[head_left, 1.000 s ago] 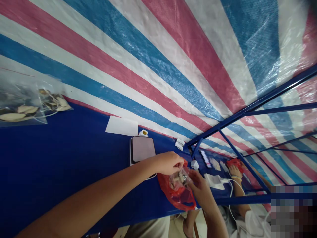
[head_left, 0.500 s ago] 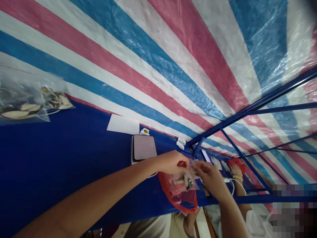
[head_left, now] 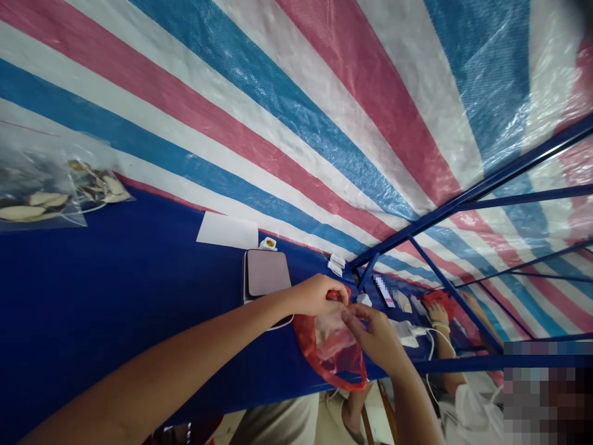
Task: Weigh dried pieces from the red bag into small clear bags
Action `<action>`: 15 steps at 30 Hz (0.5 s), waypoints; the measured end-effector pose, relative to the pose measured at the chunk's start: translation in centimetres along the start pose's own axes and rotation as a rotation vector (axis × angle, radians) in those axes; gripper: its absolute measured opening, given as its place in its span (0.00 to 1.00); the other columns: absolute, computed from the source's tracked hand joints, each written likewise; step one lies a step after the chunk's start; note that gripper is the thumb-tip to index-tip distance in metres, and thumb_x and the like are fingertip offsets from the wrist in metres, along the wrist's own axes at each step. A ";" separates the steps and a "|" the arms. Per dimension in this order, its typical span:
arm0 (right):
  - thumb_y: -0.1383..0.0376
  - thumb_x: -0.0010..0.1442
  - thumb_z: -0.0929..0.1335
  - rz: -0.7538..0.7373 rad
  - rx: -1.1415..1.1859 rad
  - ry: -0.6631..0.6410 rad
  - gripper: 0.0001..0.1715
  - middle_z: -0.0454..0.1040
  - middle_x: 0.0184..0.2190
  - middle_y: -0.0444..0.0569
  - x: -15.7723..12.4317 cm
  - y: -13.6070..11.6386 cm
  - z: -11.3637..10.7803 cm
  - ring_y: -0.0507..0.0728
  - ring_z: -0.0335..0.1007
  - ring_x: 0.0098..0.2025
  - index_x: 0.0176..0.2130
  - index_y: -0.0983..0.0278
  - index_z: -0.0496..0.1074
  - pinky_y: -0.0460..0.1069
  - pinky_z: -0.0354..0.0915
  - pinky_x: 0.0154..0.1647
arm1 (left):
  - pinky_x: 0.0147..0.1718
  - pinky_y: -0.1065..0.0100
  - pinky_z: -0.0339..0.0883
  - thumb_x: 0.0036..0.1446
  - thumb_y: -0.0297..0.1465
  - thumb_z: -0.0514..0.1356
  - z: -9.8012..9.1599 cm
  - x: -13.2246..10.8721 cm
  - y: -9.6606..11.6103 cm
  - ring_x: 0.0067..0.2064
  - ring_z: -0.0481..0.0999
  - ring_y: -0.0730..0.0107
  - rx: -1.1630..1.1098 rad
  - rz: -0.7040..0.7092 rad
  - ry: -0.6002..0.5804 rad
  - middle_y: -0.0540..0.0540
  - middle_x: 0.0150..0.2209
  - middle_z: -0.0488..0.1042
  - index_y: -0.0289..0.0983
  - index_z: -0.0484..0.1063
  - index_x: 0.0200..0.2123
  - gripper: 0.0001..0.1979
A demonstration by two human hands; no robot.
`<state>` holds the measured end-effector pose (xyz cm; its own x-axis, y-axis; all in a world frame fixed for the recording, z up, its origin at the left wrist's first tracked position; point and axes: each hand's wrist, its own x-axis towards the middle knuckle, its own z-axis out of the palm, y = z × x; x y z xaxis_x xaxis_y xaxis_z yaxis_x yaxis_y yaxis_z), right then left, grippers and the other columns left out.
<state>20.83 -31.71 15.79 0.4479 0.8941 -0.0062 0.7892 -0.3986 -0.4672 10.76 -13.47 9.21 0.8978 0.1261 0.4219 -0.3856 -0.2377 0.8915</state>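
My left hand is closed on the upper part of a red plastic bag, which hangs open at the table's front edge. Pale clear plastic, apparently a small clear bag, lies within the red bag's mouth. My right hand pinches at its upper edge, fingertips meeting those of my left hand. The small bag's contents are hidden now. Left of the hands, partly behind my left forearm, is a flat scale with a pinkish top.
Clear bags of pale dried slices stand far left on the blue table. White paper, a tape roll and small white packets lie along the back. Right, beyond a blue metal frame, a co-worker's hand touches red plastic.
The small clear bag, earlier held between my hands with dark-edged slices showing, has sunk into the red bag. My right hand has moved left against my left hand.
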 end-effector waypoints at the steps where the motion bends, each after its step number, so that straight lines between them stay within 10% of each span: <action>1: 0.50 0.67 0.65 0.005 -0.037 0.065 0.21 0.77 0.30 0.47 0.1 0.2 0.1 0.59 0.74 0.34 0.34 0.62 0.77 0.48 0.65 0.36 | 0.34 0.73 0.63 0.53 0.25 0.63 -0.1 0.1 0.0 0.32 0.72 0.74 -0.007 -0.008 0.015 0.48 0.33 0.78 0.34 0.79 0.38 0.08; 15: 0.51 0.68 0.66 -0.166 -0.276 0.565 0.20 0.82 0.40 0.52 0.2 1.3 -0.7 0.61 0.81 0.39 0.41 0.61 0.81 0.51 0.72 0.43 | 0.59 0.63 0.64 0.56 0.30 0.63 -0.9 0.7 1.8 0.58 0.74 0.61 -0.087 0.019 0.177 0.42 0.58 0.75 0.37 0.73 0.54 0.21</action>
<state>22.22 -32.24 15.83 0.4038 0.7329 0.5476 0.9120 -0.3698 -0.1775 10.52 -12.98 11.28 0.8418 0.2920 0.4540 -0.4255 -0.1586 0.8910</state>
